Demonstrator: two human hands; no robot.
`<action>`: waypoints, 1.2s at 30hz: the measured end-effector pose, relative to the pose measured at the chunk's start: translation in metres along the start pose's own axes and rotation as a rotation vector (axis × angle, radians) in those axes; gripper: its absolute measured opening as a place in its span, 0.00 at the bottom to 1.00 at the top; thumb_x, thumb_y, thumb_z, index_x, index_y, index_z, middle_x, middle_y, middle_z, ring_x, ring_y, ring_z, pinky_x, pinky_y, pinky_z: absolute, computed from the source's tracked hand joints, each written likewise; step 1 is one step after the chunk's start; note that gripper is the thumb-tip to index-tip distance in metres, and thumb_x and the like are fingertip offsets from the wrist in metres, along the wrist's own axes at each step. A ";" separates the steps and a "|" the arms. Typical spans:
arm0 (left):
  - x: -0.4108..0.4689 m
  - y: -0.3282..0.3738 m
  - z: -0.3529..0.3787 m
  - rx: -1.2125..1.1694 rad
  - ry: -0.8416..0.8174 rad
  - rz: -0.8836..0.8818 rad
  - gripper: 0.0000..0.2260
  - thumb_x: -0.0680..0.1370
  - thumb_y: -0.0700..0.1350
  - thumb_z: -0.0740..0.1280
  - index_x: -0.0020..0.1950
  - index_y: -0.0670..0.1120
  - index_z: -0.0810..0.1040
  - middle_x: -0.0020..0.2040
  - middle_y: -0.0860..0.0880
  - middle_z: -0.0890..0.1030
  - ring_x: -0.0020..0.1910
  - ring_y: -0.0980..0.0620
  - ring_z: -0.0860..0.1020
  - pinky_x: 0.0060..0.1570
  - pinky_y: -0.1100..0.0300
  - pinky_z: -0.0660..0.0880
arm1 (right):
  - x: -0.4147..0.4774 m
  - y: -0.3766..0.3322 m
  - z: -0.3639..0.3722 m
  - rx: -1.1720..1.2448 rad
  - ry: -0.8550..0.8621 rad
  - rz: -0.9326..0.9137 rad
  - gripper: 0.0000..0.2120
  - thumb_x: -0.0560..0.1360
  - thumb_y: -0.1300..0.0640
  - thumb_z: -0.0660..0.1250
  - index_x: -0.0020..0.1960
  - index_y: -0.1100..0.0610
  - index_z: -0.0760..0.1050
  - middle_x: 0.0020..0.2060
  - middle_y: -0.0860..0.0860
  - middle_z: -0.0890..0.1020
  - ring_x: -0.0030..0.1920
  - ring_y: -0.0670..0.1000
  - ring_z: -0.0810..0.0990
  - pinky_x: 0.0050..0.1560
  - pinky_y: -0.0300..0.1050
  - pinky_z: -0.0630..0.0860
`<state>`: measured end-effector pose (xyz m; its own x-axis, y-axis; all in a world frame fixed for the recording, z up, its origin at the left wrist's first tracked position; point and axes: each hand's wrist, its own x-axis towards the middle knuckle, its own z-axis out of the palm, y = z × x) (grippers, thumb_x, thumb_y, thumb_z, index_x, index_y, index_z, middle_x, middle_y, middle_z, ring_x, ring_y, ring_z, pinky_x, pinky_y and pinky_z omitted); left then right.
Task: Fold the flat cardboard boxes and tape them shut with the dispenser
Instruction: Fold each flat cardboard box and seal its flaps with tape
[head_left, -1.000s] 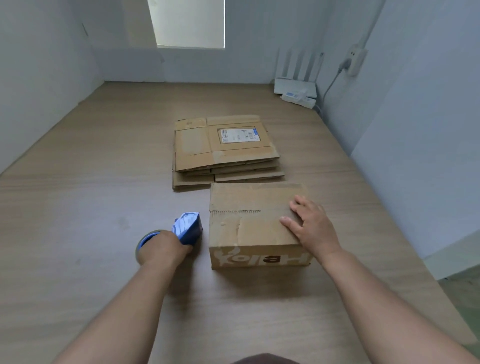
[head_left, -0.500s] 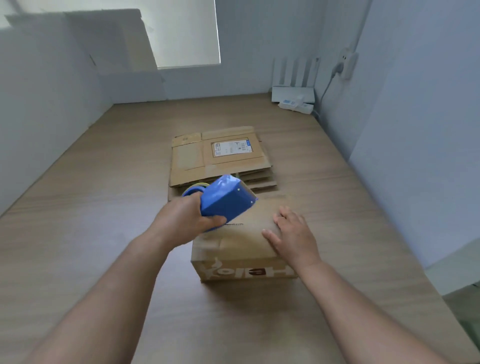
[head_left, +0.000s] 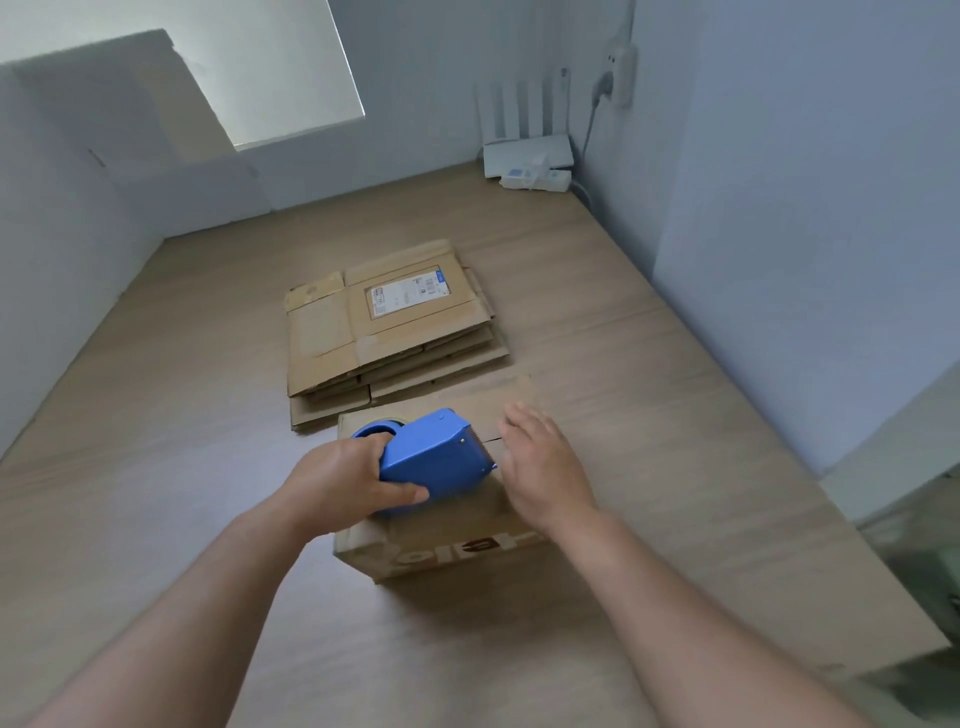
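The left grip (head_left: 343, 478) clasps the dispenser (head_left: 436, 460) over the folded box (head_left: 457, 551) on the near desk (head_left: 156, 467), its nose pointing right along the seam (head_left: 491, 439) toward the released right grip (head_left: 545, 467) just beside.

- Near side of the folded box (head_left: 363, 545): big printed lettering (head_left: 457, 551), upside down from here, pale with one red-brown letter in it. Looks to begin "He" once flipped. Rest too smeared to spell out, right end hidden.
- Top of the flat boxes (head_left: 332, 353): white shipping label (head_left: 405, 296), set square on the uppermost sheet, small blue patch at its far right corner. Dark blocks and fine lines of print across it, all far too small to read.
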<state>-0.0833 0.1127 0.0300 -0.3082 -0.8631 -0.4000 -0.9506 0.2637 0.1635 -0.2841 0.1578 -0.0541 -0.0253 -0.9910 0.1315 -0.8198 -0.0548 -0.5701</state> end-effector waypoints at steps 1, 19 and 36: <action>0.000 -0.001 -0.001 0.007 -0.001 0.011 0.23 0.73 0.62 0.68 0.62 0.52 0.70 0.49 0.53 0.78 0.47 0.55 0.75 0.48 0.61 0.75 | 0.000 -0.004 -0.007 0.059 0.007 0.040 0.26 0.76 0.57 0.48 0.71 0.64 0.66 0.71 0.57 0.68 0.73 0.55 0.64 0.72 0.39 0.50; 0.015 -0.020 -0.010 -0.145 -0.101 0.168 0.19 0.73 0.60 0.69 0.60 0.54 0.71 0.49 0.54 0.79 0.47 0.56 0.77 0.48 0.62 0.76 | 0.008 -0.032 -0.011 0.757 0.131 0.397 0.08 0.76 0.59 0.65 0.39 0.54 0.73 0.32 0.48 0.76 0.30 0.47 0.70 0.32 0.40 0.70; 0.032 -0.012 -0.068 -0.161 -0.320 -0.023 0.34 0.54 0.74 0.71 0.47 0.48 0.75 0.45 0.49 0.81 0.45 0.50 0.80 0.51 0.57 0.73 | 0.014 -0.032 -0.010 0.643 0.454 0.669 0.08 0.79 0.59 0.56 0.42 0.58 0.68 0.39 0.56 0.77 0.40 0.58 0.80 0.27 0.42 0.74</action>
<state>-0.0792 0.0527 0.0768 -0.3063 -0.6828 -0.6633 -0.9477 0.1526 0.2805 -0.2639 0.1474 -0.0253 -0.6869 -0.7102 -0.1542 -0.1011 0.3035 -0.9475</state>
